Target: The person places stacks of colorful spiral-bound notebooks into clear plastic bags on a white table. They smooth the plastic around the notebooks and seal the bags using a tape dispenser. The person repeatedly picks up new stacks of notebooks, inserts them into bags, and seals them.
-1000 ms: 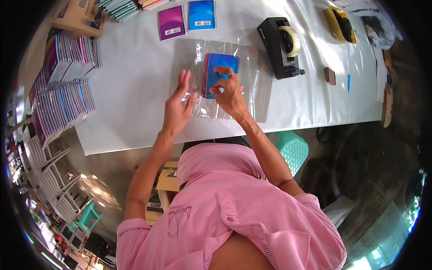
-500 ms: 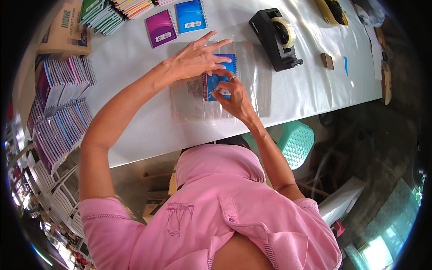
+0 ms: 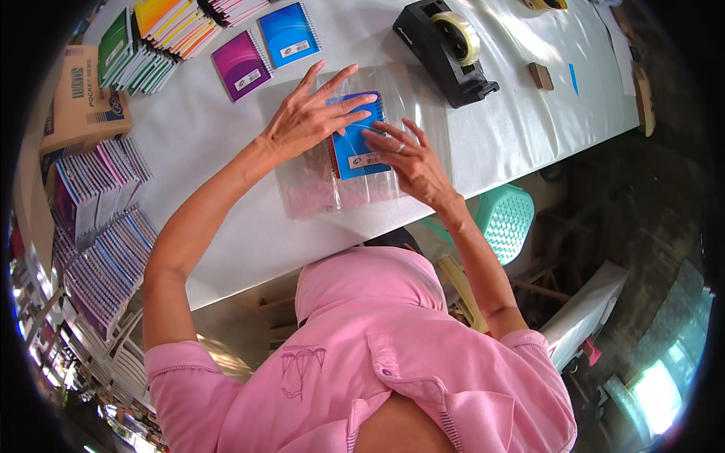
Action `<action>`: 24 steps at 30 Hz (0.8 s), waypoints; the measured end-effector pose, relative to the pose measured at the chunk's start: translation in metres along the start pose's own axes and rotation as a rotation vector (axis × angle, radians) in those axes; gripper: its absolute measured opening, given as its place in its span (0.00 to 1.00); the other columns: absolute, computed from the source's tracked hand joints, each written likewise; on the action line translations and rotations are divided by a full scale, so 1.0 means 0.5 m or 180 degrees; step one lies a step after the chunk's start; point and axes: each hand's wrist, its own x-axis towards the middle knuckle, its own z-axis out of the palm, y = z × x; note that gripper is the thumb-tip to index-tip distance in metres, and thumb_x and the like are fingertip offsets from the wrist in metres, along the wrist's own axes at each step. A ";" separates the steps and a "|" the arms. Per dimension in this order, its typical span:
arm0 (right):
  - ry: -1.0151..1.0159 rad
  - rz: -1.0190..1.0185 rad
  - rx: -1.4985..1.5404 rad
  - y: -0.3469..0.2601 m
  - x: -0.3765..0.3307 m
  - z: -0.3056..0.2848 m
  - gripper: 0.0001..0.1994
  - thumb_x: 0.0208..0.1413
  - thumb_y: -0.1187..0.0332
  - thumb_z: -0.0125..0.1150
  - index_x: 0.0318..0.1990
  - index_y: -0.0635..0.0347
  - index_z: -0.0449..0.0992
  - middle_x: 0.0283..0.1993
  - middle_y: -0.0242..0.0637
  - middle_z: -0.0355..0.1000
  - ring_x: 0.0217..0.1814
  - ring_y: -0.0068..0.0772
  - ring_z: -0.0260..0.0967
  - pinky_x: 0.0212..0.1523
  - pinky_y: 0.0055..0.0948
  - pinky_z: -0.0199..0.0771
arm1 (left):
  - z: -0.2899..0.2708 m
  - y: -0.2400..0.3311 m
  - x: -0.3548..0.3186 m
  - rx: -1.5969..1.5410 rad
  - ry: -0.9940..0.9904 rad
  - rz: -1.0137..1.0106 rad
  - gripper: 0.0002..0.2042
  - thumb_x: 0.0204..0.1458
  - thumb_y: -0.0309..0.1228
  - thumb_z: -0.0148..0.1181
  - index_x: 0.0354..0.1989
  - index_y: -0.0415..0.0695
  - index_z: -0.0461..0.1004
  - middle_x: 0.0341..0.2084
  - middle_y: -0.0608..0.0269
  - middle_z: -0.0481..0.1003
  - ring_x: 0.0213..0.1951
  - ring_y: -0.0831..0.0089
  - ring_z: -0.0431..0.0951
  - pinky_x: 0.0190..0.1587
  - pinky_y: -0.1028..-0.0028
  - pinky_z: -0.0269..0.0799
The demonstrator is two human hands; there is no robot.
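Note:
A blue spiral notebook (image 3: 356, 142) lies near the front edge of the table, on or under clear plastic film (image 3: 306, 192) that spreads out around it. A reddish spiral edge shows along its left side. My left hand (image 3: 306, 119) is open over the notebook's upper left, with its fingers spread and fingertips on the cover. At the notebook's right side is my right hand (image 3: 411, 162), open, its fingers apart and slightly blurred, the tips close to the cover. Whether those tips touch it I cannot tell. A ring sits on one right finger.
A purple notebook (image 3: 240, 66) and another blue notebook (image 3: 290, 35) lie beyond my left hand. A black tape dispenser (image 3: 438, 57) stands at the back right, near a small brown block (image 3: 541, 76). Stacked notebooks (image 3: 109, 245) and a cardboard box (image 3: 83, 98) line the left.
My right hand has opened from a pinch at the notebook's lower part and moved toward its right side. My left hand stays spread over the cover. The whole view has shifted slightly.

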 end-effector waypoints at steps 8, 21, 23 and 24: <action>-0.0592 0.0070 -0.0494 0.004 0.017 -0.007 0.30 0.41 0.82 0.57 0.56 0.46 0.72 0.65 0.15 0.61 0.67 0.27 0.56 0.68 0.55 0.46 | 0.004 -0.006 0.013 0.0028 -0.0011 0.0048 0.19 0.43 0.28 0.61 0.45 0.61 0.79 0.53 0.82 0.73 0.65 0.60 0.58 0.65 0.44 0.48; -0.0284 0.0095 0.0353 0.046 0.004 -0.063 0.20 0.47 0.79 0.60 0.48 0.50 0.77 0.58 0.23 0.68 0.62 0.31 0.61 0.66 0.50 0.51 | 0.026 0.006 0.126 -0.0348 -0.1019 -0.1482 0.52 0.27 0.16 0.64 0.66 0.71 0.54 0.69 0.72 0.48 0.71 0.56 0.40 0.66 0.41 0.42; 0.0713 0.0743 0.1084 0.114 -0.003 -0.144 0.12 0.45 0.82 0.61 0.37 0.57 0.80 0.46 0.36 0.76 0.50 0.35 0.71 0.55 0.39 0.66 | 0.037 0.016 0.134 -0.0244 -0.1145 -0.1632 0.56 0.25 0.11 0.59 0.68 0.71 0.49 0.70 0.71 0.45 0.71 0.55 0.38 0.66 0.41 0.42; 0.1256 0.1251 0.1092 0.160 -0.007 -0.187 0.10 0.42 0.83 0.63 0.32 0.58 0.80 0.39 0.39 0.77 0.42 0.38 0.74 0.46 0.34 0.72 | 0.050 0.020 0.131 -0.0242 -0.1054 -0.1640 0.56 0.25 0.10 0.57 0.68 0.70 0.49 0.70 0.71 0.44 0.71 0.55 0.38 0.66 0.41 0.41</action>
